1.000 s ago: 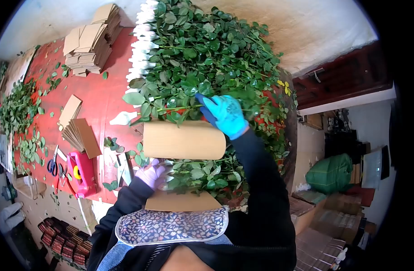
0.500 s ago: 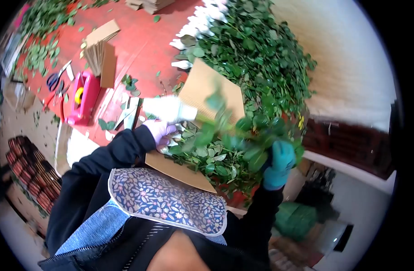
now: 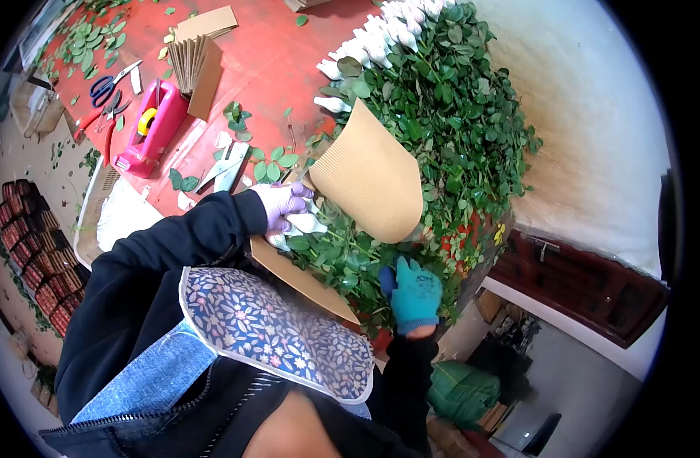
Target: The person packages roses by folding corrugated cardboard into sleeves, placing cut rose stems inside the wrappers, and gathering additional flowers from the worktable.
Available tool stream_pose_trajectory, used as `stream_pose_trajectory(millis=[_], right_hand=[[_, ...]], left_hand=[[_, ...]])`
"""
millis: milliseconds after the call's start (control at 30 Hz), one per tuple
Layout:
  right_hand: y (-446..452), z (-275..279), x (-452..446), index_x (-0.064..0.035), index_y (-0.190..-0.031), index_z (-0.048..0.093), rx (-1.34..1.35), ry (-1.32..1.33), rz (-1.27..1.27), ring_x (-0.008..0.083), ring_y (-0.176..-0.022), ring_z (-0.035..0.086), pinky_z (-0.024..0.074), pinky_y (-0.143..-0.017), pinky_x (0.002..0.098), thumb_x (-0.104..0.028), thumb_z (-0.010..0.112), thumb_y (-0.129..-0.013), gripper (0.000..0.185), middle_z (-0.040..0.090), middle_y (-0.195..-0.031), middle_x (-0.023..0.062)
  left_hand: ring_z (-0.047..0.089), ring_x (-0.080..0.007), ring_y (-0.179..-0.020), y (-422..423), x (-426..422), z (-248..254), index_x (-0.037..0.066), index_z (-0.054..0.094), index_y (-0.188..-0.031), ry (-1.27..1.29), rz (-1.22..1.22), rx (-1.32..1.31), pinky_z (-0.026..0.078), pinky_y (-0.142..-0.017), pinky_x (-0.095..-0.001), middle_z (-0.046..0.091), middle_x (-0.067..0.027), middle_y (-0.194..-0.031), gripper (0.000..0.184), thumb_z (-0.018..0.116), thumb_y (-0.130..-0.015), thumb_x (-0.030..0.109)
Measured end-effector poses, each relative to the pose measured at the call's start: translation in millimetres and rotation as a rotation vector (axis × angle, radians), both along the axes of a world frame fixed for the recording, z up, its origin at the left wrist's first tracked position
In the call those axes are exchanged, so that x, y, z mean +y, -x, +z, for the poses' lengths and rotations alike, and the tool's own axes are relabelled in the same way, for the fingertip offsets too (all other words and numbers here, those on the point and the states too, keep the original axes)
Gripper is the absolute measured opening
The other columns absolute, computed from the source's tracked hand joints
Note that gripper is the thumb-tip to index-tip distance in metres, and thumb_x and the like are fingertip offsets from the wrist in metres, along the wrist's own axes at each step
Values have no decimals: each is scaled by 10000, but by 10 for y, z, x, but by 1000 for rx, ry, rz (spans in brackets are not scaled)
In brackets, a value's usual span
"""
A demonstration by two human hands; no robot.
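Note:
My left hand (image 3: 283,204), in a lilac glove, curls its fingers at a rose bud in a white sleeve (image 3: 307,223). More white-sleeved heads are tucked beneath that hand. My right hand (image 3: 416,294), in a teal glove, closes over the lower part of the leafy rose stems (image 3: 348,256); the stem ends are hidden. These stems lie between a flat cardboard piece (image 3: 304,286) close to my apron and a curved corrugated cardboard sheet (image 3: 369,175) standing up on the far side.
Behind the sheet lies a big pile of leafy roses (image 3: 457,107) with white-sleeved heads. On the red table (image 3: 266,69) are a pink tape dispenser (image 3: 153,126), scissors (image 3: 109,85), red-handled pruners (image 3: 106,118), a stapler-like tool (image 3: 226,166) and folded cardboard (image 3: 197,69).
The rose raised between my hands has come down among the other stems. My right hand has moved left and slightly down; my left hand stays by the heads. The corrugated sheet now bends more.

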State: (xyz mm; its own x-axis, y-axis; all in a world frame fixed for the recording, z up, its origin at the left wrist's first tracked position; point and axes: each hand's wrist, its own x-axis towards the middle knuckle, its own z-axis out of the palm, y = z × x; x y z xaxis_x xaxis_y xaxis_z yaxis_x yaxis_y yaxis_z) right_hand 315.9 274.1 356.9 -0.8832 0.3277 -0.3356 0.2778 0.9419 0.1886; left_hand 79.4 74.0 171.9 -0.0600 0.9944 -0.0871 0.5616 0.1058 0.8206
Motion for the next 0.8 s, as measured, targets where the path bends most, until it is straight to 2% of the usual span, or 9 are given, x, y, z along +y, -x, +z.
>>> stream_pose_trajectory(millis=[100, 167, 300, 433, 500, 633, 700, 767, 800], right_hand=[[518, 302, -381, -57, -1036, 665, 186, 273, 33, 309, -686, 642, 503, -616, 415, -251, 673, -866, 258, 677, -906, 107], [720, -47, -424, -15, -1134, 607, 281, 416, 182, 280, -642, 643, 486, -564, 415, -213, 638, -880, 323, 649, -948, 132], [657, -1064, -354, -95, -1162, 560, -3, 240, 157, 314, -737, 664, 515, -618, 441, -243, 612, -862, 339, 645, -1036, 111], [553, -907, -259, -104, -1121, 559, -86, 233, 91, 334, -727, 656, 509, -614, 455, -205, 602, -842, 300, 645, -975, 122], [625, -591, -302, -104, -1023, 562, 23, 210, 16, 316, -722, 658, 513, -617, 456, -210, 652, -809, 256, 639, -930, 132], [739, -745, -366, -105, -1012, 564, 136, 254, -97, 331, -785, 656, 518, -637, 456, -198, 643, -803, 242, 643, -887, 129], [704, -1126, -341, -92, -1026, 579, 106, 195, -63, 340, -837, 653, 523, -695, 455, -201, 628, -810, 247, 651, -898, 134], [637, -1416, -346, -65, -1104, 605, 322, 98, 65, 342, -854, 651, 502, -727, 465, -174, 636, -822, 303, 664, -954, 153], [633, -1445, -352, -78, -1130, 605, 286, 131, 28, 356, -972, 624, 491, -835, 488, -207, 631, -810, 346, 653, -1018, 170]], left_hand=[[563, -309, -1165, 29, 0, -45, 124, 637, -1181, -26, -29, -45, 497, -953, -429, 516, -92, -1338, 489, 770, -711, 153], [560, -316, -1166, 13, 25, -119, 118, 634, -1187, -38, -22, -55, 494, -956, -433, 520, -103, -1330, 469, 772, -745, 194], [571, -320, -1145, -1, 37, -118, 127, 639, -1171, -89, -31, 40, 508, -916, -417, 520, -93, -1335, 409, 749, -792, 235], [615, -287, -1060, -95, 67, -24, 143, 623, -1135, -106, 92, 109, 518, -867, -392, 576, -57, -1263, 313, 697, -836, 199], [572, -261, -1154, -106, 104, -54, 139, 638, -1109, 69, 62, 55, 481, -958, -408, 560, -60, -1298, 248, 627, -885, 243], [623, -251, -958, -205, 141, -286, 133, 626, -1078, -130, 121, -127, 534, -768, -361, 586, -65, -1095, 192, 616, -886, 129], [627, -192, -948, -144, 69, 68, 86, 610, -1055, -76, 156, 128, 530, -713, -315, 585, -37, -1083, 180, 618, -875, 80], [618, -127, -824, -187, 18, -197, 61, 597, -1011, -205, 198, 113, 504, -646, -262, 608, -29, -989, 149, 644, -870, 52], [590, -106, -741, -160, 15, -181, 68, 585, -1000, -220, 280, -256, 481, -609, -251, 607, -23, -926, 151, 657, -868, 54]])
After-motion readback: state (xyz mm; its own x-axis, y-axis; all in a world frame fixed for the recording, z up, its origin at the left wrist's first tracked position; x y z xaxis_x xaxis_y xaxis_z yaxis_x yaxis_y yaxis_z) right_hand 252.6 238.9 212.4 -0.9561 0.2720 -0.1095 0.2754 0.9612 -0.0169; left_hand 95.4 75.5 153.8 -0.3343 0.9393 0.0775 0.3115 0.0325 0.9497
